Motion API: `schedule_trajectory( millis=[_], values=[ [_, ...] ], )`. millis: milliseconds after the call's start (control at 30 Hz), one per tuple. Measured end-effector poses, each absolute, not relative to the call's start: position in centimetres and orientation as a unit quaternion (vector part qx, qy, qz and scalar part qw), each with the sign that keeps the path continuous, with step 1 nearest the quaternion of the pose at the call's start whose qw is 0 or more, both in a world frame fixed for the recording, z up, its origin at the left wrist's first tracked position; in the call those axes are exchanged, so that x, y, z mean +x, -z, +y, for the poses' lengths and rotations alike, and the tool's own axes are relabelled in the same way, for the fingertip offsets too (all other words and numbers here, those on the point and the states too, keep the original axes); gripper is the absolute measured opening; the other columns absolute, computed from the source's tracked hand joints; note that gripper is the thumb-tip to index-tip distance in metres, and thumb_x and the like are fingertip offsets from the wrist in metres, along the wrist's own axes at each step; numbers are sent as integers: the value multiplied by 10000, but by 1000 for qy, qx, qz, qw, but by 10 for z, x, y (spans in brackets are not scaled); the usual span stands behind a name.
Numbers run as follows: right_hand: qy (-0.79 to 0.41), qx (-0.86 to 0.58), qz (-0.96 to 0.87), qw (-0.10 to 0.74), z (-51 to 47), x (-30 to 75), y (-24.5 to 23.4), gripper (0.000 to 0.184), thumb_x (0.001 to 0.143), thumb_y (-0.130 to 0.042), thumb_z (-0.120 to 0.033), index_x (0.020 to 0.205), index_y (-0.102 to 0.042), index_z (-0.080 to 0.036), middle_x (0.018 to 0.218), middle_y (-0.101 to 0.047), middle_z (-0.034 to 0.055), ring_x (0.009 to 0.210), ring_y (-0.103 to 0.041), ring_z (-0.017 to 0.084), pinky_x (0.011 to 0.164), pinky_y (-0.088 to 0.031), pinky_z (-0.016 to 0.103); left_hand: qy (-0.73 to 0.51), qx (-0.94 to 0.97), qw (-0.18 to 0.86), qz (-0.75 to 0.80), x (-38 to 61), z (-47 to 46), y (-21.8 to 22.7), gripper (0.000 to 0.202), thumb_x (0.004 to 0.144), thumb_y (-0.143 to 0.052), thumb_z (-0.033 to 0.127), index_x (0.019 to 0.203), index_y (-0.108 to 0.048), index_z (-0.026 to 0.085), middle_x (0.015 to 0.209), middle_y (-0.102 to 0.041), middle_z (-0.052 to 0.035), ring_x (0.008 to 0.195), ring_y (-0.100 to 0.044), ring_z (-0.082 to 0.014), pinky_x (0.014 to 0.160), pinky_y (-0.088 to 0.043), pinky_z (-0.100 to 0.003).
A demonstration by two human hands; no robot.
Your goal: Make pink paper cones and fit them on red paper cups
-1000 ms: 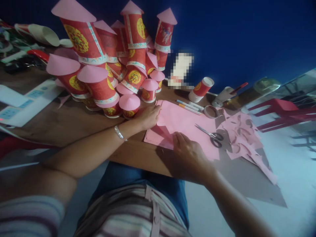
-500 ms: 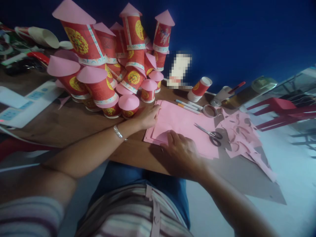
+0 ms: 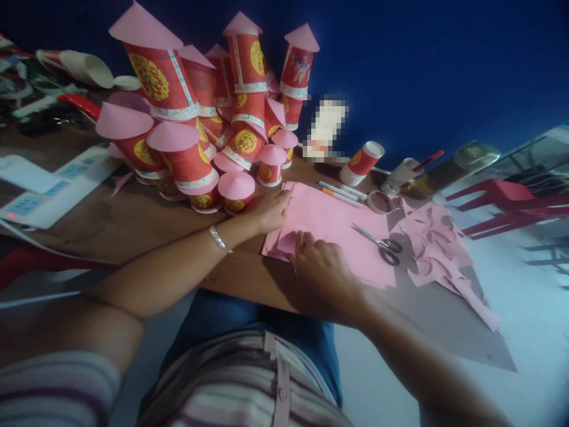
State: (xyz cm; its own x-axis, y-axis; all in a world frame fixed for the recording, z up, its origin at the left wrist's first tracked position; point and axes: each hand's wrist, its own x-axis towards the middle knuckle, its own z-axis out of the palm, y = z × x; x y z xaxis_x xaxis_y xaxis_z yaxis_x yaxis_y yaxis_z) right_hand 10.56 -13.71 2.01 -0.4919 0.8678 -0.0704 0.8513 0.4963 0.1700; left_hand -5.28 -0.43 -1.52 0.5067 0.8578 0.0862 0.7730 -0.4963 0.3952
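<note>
A stack of pink paper sheets (image 3: pixel 338 207) lies flat on the wooden table in front of me. At its left edge my left hand (image 3: pixel 272 212) has its fingers closed on the paper, a silver bracelet on the wrist. My right hand (image 3: pixel 322 261) grips the near edge of the top sheet, fingers curled over it and thumb toward the edge. The near-left corners of several sheets are fanned out between the hands. Black-handled scissors (image 3: pixel 386 250), closed or nearly so, rest on the right part of the stack.
Red paper-cup lanterns (image 3: pixel 175 157) with pink cone tops crowd the back left. Pens (image 3: pixel 340 196), a tape roll (image 3: pixel 379 201) and a red cup (image 3: pixel 367 157) stand behind the stack. Pink scraps (image 3: pixel 433 234) cover the right side. A power strip (image 3: pixel 53 187) lies left; a red stool (image 3: pixel 507 198) stands beyond.
The whole view has shifted slightly to the right. My right fingers have curled more at the sheet's near edge; my left hand stays at the stack's left edge.
</note>
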Motion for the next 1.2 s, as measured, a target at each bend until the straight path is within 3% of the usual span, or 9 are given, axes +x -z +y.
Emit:
schedule_trajectory(
  millis=[167,367,533,633,700,800,933,1067,1200],
  values=[
    [-85,525,841,102,-138,103,-17,270,1005,-384,-109,1157,-605,-131,949,-628,150,700,-590,208,546,-318,303,-133,854,153,479,-52,-5,14,454,872,-485,97,1311,-592,134,1179,-707,-124,1004,-660,-240,825,-492,-346],
    [-119,488,863,51,-140,102,-9,280,944,-464,-52,1165,-617,-129,1054,-674,159,904,-608,260,635,-390,343,-140,852,167,477,-52,-5,13,460,849,-488,73,1295,-589,127,1083,-715,-108,957,-654,-236,806,-487,-346],
    [-160,484,859,-51,-142,113,-22,149,945,-508,-107,919,-635,-179,821,-673,75,707,-562,200,582,-321,343,-232,834,178,468,-52,-7,12,280,854,-527,89,1117,-603,147,940,-691,-76,857,-617,-194,791,-471,-313],
    [-246,516,808,-140,-139,133,-43,224,962,-498,-131,783,-608,-208,680,-636,28,597,-530,161,555,-297,330,-349,792,219,450,-51,-13,3,86,914,-586,265,914,-582,178,797,-640,-22,725,-547,-146,708,-436,-280],
    [-302,539,764,-187,-138,147,-59,201,983,-501,-167,847,-641,-212,713,-680,26,600,-563,153,557,-320,315,-408,748,293,433,-52,-17,-5,335,935,-591,463,757,-546,184,693,-582,-3,642,-490,-124,639,-397,-268],
    [-352,528,733,-245,-141,155,-72,129,975,-540,-167,990,-663,-201,846,-752,49,681,-640,165,589,-381,305,-324,654,568,381,-53,-23,-14,642,911,-461,751,646,-558,175,588,-556,-30,531,-471,-120,522,-341,-265],
    [-291,384,849,-217,-153,137,-58,185,947,-591,-136,1120,-652,-157,1000,-777,93,841,-701,200,664,-468,313,-174,481,821,254,-52,-26,-10,837,810,-396,913,847,-715,139,778,-732,-132,653,-651,-209,580,-468,-307],
    [-183,330,905,-196,-164,127,-29,187,969,-591,-144,1143,-660,-145,1060,-779,104,938,-716,207,692,-522,303,-189,435,846,246,-52,-27,3,595,772,-724,708,983,-754,153,952,-790,-128,930,-729,-277,866,-554,-392],
    [-144,425,861,-240,-162,172,-20,179,976,-596,-152,1134,-681,-158,1135,-770,106,1044,-711,211,823,-552,302,-169,486,810,282,-54,-26,9,401,657,-916,373,961,-776,153,1013,-800,-122,1013,-737,-283,988,-533,-425]
  ],
)
